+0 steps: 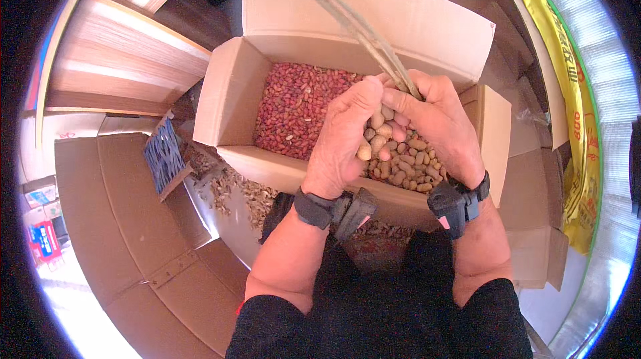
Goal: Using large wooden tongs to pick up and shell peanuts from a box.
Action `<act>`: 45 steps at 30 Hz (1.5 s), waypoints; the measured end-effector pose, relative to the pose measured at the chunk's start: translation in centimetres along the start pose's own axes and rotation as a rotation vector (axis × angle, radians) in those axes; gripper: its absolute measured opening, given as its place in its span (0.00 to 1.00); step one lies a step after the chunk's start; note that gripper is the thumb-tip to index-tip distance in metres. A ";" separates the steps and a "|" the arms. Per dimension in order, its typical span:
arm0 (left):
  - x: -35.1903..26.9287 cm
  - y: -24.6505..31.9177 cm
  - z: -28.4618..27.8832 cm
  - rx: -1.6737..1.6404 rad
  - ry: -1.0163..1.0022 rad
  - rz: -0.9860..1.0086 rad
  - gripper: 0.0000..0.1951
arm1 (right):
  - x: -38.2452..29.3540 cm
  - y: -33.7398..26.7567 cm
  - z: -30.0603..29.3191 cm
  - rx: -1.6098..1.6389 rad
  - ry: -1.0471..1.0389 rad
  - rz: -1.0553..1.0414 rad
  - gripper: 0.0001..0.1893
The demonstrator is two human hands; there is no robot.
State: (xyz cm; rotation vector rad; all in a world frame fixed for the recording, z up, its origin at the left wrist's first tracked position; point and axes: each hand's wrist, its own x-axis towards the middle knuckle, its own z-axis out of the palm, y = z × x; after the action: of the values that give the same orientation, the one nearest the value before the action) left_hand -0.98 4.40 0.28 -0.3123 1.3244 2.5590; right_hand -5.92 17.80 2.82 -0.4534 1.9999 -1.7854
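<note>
My left hand (345, 129) cups several unshelled peanuts (379, 140) in its palm, its thumb and fingertip meeting near the right hand. In my right hand (440, 114) is a split stick (368, 41), its two long arms joined at the far tip and slanting up to the left. Both hands are above an open cardboard box (313, 47). Red shelled peanut kernels (293, 109) fill its left side, and a heap of unshelled peanuts (408, 164) lies at its right, below the hands. Whatever sits between the fingertips is hidden.
Broken peanut shells (245, 194) are scattered on the floor left of the box. A small stool with a blue woven seat (164, 156) is there too. Flattened cardboard (125, 209) covers the lower left. Wooden panels (130, 53) stand at upper left, a yellow printed sack (576, 109) at right.
</note>
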 end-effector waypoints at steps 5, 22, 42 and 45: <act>0.2 0.1 -0.3 -0.156 0.004 -0.015 0.21 | -0.1 0.3 -0.7 0.258 0.168 0.094 0.09; -0.1 0.2 0.1 0.288 0.141 0.103 0.11 | -0.2 0.6 -0.1 0.283 0.175 0.061 0.08; 0.1 0.7 -0.8 -0.153 0.183 0.153 0.07 | -0.1 1.6 0.2 -0.446 0.319 -0.105 0.13; 0.1 0.6 -0.4 -0.080 0.246 0.200 0.08 | 0.0 1.8 0.9 -0.659 0.394 -0.446 0.16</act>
State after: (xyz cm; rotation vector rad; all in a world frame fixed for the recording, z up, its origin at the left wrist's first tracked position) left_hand -1.27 3.75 0.47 -0.5514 1.4015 2.8192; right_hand -5.43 17.23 0.96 -0.8527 2.9646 -1.4734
